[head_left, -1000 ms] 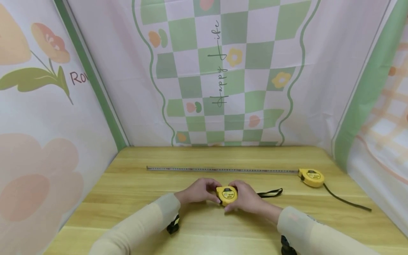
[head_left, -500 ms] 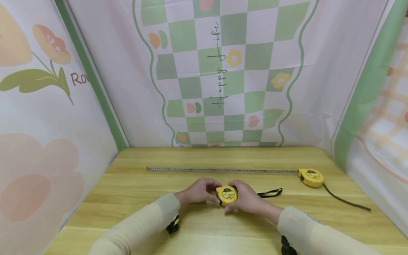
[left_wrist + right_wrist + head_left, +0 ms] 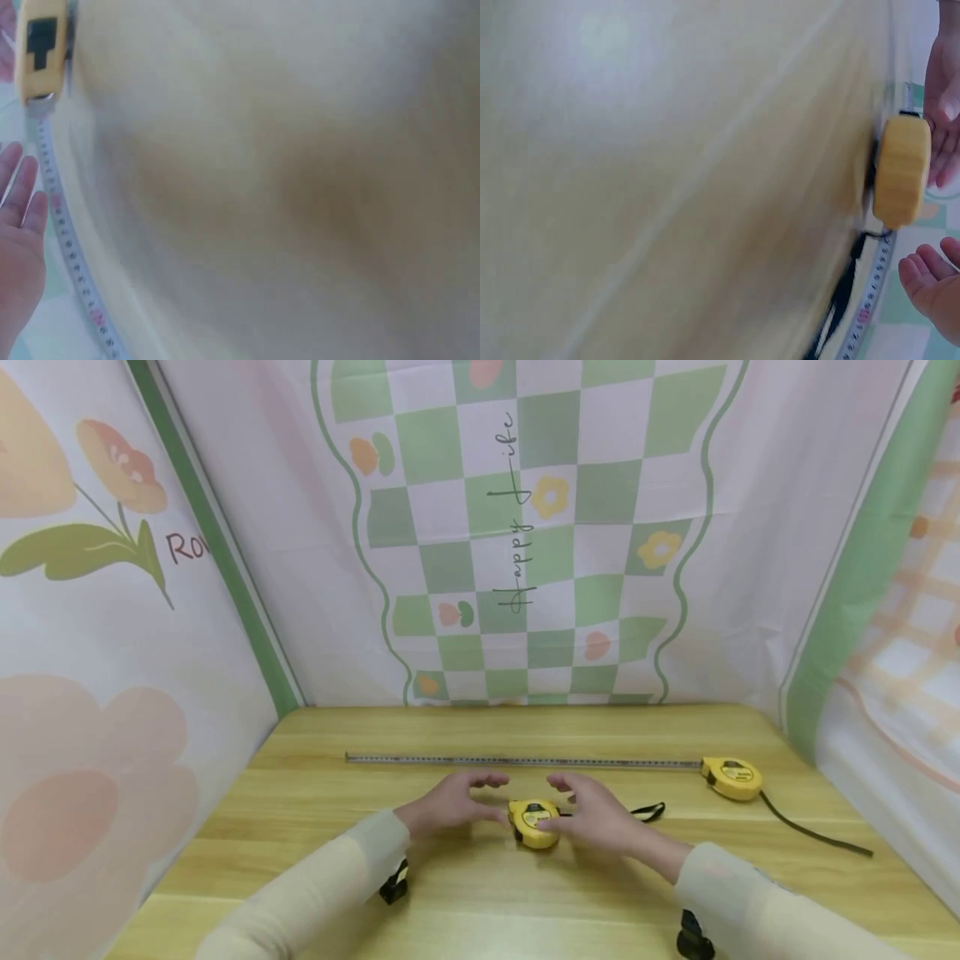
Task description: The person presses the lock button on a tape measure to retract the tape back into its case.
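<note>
A yellow tape measure (image 3: 534, 823) lies on the table between both hands, its black wrist strap (image 3: 648, 812) trailing to the right. My left hand (image 3: 457, 802) is just left of it, fingers spread and relaxed, holding nothing. On the other side my right hand (image 3: 596, 814) hovers with loosely bent fingers, its thumb overlapping the case's right edge; whether it touches cannot be told. The left wrist view has the tape measure (image 3: 41, 52) at the upper left, beyond the left fingers. In the right wrist view the case (image 3: 902, 171) stands apart from the right fingertips.
Behind the hands, a second yellow tape measure (image 3: 733, 778) lies at the right with its blade (image 3: 517, 761) pulled out far leftward across the wooden table (image 3: 480, 910). Its black strap (image 3: 817, 829) runs toward the right edge. Patterned curtains (image 3: 517, 527) stand around the table.
Both hands have let go of the near tape measure and drawn apart, the left hand leftward and the right hand rightward. The tape measure stays on the table in nearly the same place.
</note>
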Motion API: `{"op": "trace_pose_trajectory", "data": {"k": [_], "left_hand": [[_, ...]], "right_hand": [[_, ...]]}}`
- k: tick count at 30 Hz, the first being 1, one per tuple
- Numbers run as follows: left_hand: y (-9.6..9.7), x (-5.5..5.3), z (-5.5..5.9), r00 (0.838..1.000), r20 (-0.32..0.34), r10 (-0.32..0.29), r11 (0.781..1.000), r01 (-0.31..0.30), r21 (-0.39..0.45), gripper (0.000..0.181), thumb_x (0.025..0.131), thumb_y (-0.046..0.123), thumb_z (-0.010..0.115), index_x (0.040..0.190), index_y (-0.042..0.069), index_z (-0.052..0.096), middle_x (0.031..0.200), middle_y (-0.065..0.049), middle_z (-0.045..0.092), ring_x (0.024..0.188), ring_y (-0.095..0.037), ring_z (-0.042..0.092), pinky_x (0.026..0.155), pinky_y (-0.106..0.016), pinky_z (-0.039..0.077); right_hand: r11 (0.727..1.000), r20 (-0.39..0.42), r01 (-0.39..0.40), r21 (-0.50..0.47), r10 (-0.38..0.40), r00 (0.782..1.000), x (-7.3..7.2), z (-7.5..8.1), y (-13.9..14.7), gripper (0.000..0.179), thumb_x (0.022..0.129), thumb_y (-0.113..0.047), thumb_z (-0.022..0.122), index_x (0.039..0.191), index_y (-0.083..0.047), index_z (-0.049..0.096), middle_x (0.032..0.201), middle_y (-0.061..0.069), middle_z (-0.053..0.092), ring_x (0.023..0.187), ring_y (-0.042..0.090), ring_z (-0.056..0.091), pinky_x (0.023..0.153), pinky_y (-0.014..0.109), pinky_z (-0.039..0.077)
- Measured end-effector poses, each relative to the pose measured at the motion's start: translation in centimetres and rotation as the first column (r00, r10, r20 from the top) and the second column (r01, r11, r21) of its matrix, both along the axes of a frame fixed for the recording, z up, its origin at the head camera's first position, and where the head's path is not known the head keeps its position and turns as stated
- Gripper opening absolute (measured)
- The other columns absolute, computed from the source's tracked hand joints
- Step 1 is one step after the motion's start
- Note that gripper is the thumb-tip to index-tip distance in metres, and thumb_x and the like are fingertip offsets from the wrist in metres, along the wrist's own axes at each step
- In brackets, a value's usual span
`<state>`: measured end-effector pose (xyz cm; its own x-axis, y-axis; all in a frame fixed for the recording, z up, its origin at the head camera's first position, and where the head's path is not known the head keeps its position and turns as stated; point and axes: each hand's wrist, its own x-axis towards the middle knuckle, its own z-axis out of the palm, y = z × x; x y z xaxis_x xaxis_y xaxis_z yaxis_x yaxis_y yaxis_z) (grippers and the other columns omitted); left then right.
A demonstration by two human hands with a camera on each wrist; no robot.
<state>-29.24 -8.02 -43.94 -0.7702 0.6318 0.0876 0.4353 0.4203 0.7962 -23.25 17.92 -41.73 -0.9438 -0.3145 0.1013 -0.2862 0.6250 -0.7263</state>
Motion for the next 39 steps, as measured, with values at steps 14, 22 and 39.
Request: {"op": "trace_pose_trajectory", "data": {"k": [14, 22, 39], "left_hand": [[-7.0, -2.2, 2.5, 0.974, -0.143, 0.175, 0.984, -0.179, -0.018, 0.058, 0.087, 0.026, 0.075, 0.137, 0.009, 0.052, 0.139, -0.008, 0.05, 0.129, -0.035, 0.043, 0.104, -0.053, 0.037], [-12.1, -3.8, 2.6, 0.926, -0.234, 0.297, 0.951, -0.309, -0.016, 0.069, 0.084, 0.04, 0.075, 0.136, 0.002, 0.051, 0.141, -0.017, 0.047, 0.131, -0.039, 0.04, 0.106, -0.057, 0.033], [-18.8, -5.5, 1.3, 0.872, -0.257, 0.416, 0.873, -0.462, -0.155, 0.073, 0.087, 0.037, 0.073, 0.14, -0.004, 0.043, 0.145, -0.027, 0.036, 0.131, -0.047, 0.034, 0.106, -0.061, 0.028]], "right_hand": [[0.985, -0.181, 0.037, 0.17, -0.006, 0.983, -1.0, 2.9, 6.3, 0.08, 0.089, -0.049, 0.066, 0.143, 0.004, 0.038, 0.141, 0.027, 0.043, 0.126, 0.047, 0.042, 0.099, 0.062, 0.037], [0.947, -0.257, 0.115, 0.299, -0.036, 0.966, -2.1, 3.7, 10.9, 0.085, 0.089, -0.05, 0.067, 0.142, 0.008, 0.036, 0.141, 0.034, 0.037, 0.126, 0.053, 0.035, 0.098, 0.067, 0.033], [0.886, -0.333, 0.159, 0.436, -0.005, 0.943, -4.0, 1.1, 19.2, 0.084, 0.079, -0.033, 0.081, 0.133, 0.016, 0.04, 0.13, 0.041, 0.041, 0.117, 0.059, 0.037, 0.097, 0.07, 0.03]]}}
